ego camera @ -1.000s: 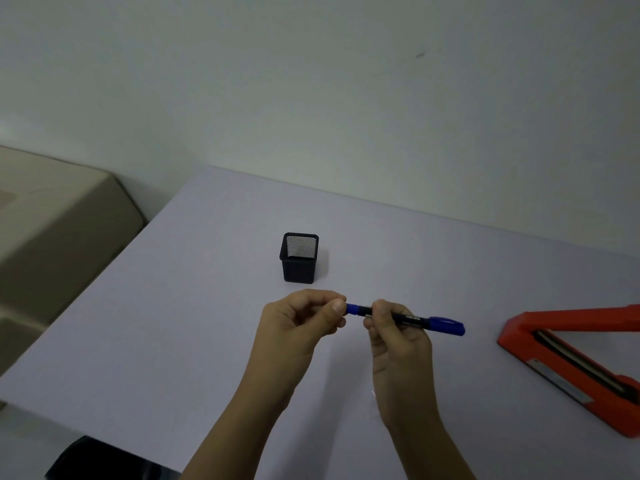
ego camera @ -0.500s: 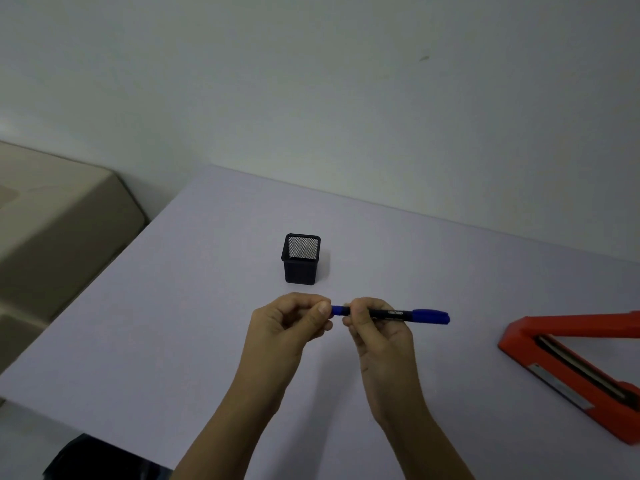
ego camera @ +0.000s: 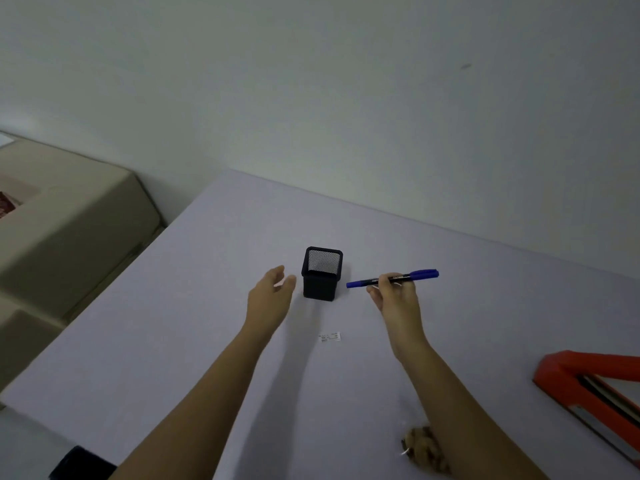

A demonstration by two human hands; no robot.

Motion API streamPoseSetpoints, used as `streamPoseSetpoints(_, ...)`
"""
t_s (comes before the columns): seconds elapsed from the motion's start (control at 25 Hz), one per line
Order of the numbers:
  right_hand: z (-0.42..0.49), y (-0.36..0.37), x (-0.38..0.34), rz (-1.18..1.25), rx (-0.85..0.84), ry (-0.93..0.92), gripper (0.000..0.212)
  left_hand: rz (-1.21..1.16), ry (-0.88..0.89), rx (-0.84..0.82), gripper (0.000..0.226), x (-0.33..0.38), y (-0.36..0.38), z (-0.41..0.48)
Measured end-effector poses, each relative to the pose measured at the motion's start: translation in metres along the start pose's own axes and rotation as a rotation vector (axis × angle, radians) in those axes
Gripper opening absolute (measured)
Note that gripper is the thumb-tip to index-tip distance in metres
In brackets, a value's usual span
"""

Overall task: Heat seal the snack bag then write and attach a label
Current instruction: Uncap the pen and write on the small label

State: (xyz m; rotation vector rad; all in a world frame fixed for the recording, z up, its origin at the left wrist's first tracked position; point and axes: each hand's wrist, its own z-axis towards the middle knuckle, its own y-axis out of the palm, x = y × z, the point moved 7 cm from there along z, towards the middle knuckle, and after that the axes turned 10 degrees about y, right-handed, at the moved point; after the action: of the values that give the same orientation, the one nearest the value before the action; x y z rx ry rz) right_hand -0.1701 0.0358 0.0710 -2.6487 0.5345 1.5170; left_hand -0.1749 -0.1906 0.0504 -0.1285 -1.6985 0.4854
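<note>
My right hand (ego camera: 394, 294) holds a blue marker (ego camera: 393, 278) level above the table, just right of a black mesh pen cup (ego camera: 322, 273). The marker's cap end points left toward the cup. My left hand (ego camera: 272, 292) hovers with fingers apart to the left of the cup and holds nothing. A small white label (ego camera: 329, 337) with printed text lies flat on the table between my forearms. A clear snack bag (ego camera: 424, 450) with brown snacks lies at the bottom, partly hidden under my right forearm. The orange heat sealer (ego camera: 588, 386) rests at the right edge.
The pale lilac table (ego camera: 173, 323) meets a white wall at the back. A beige cabinet or box (ego camera: 62, 220) stands off the table's left side. A dark object (ego camera: 79, 464) shows at the bottom left corner.
My left hand let go of the marker's left end and moved left with fingers apart. My right hand carried the marker up toward the cup. The label and snack bag came into view.
</note>
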Motion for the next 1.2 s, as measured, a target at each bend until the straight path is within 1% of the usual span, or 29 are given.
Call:
streamPoseSetpoints(0.2, 0.055, 0.025, -0.003, -0.143, 0.057, -0.068, 0.009, 0.180, 0.063, -0.350, 0.107, -0.034, 0.029, 0.069)
streamPoseSetpoints(0.32, 0.075, 0.043, -0.007, -0.294, 0.055, -0.154, 0.010, 0.193, 0.109, -0.478, 0.120, -0.039, 0.050, 0.090)
streamPoseSetpoints(0.4, 0.084, 0.055, -0.010, -0.412, 0.032, -0.223, 0.011, 0.197, 0.168, -0.521, 0.122, -0.037, 0.061, 0.099)
streamPoseSetpoints(0.48, 0.090, 0.065, -0.012, -0.505, 0.007, -0.266, 0.016, 0.225, 0.237, -0.518, 0.116, -0.032, 0.068, 0.104)
streamPoseSetpoints(0.6, 0.103, 0.074, -0.008, -0.545, -0.027, -0.223, 0.023, 0.204, 0.286, -0.504, 0.102, -0.031, 0.073, 0.106)
streamPoseSetpoints(0.68, 0.112, 0.077, -0.006, -0.563, -0.018, -0.201, 0.028, 0.208, 0.318, -0.500, 0.097, -0.033, 0.073, 0.108)
streamPoseSetpoints(0.76, 0.117, 0.080, -0.007, -0.636, -0.002, -0.233, 0.023, 0.200, 0.326, -0.510, 0.096, -0.035, 0.073, 0.110)
streamPoseSetpoints(0.88, 0.120, 0.090, -0.007, -0.878, 0.005, -0.354, 0.018, 0.196, 0.336, -0.506, 0.096, -0.035, 0.073, 0.112)
streamPoseSetpoints(0.96, 0.120, 0.103, -0.001, -1.083, -0.043, -0.416, 0.017, 0.191, 0.336, -0.497, 0.096, -0.035, 0.074, 0.111)
streamPoseSetpoints(1.04, 0.120, 0.114, 0.005, -1.232, -0.114, -0.427, 0.021, 0.184, 0.339, -0.493, 0.096, -0.034, 0.075, 0.110)
streamPoseSetpoints(1.12, 0.121, 0.118, 0.007, -1.271, -0.166, -0.404, 0.022, 0.178, 0.346, -0.493, 0.095, -0.032, 0.076, 0.109)
streamPoseSetpoints(1.2, 0.122, 0.118, 0.004, -1.216, -0.176, -0.366, 0.023, 0.179, 0.347, -0.495, 0.095, -0.031, 0.076, 0.109)
